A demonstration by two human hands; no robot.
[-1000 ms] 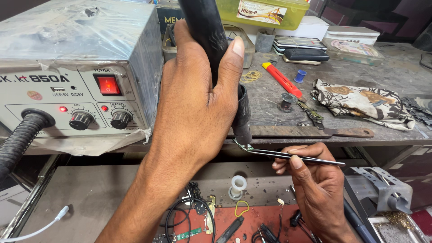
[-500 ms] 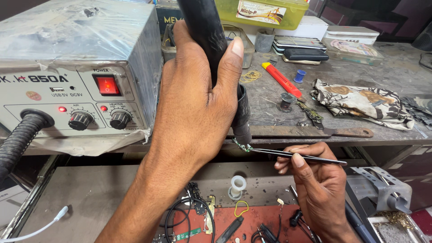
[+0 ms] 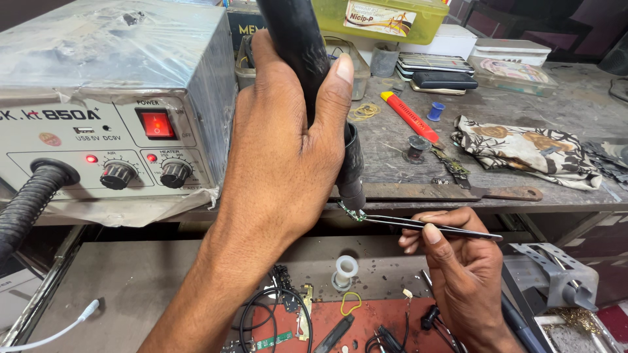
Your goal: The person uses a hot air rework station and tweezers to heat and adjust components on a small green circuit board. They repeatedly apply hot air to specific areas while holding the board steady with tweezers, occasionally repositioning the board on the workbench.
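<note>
while left hand [image 3: 288,144] grips black nozzle [image 3: 307,52], right hand [image 3: 458,261] pinches tweezers [image 3: 432,227], seemingly on a chip.

Left hand [image 3: 288,144] grasps the hot-air wand [image 3: 314,85], nozzle over a small board [image 3: 351,212] pinched in tweezers [image 3: 432,227] by the right hand [image 3: 464,268].

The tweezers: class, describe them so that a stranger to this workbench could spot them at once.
Start at the grey hot-air station with the lit red switch, then follow the black handpiece in the left hand down to its nozzle. There, the right hand pinches the tweezers: thin, dark, level, gripping a tiny green board, unlike the thick red-and-yellow tool beyond.
</note>
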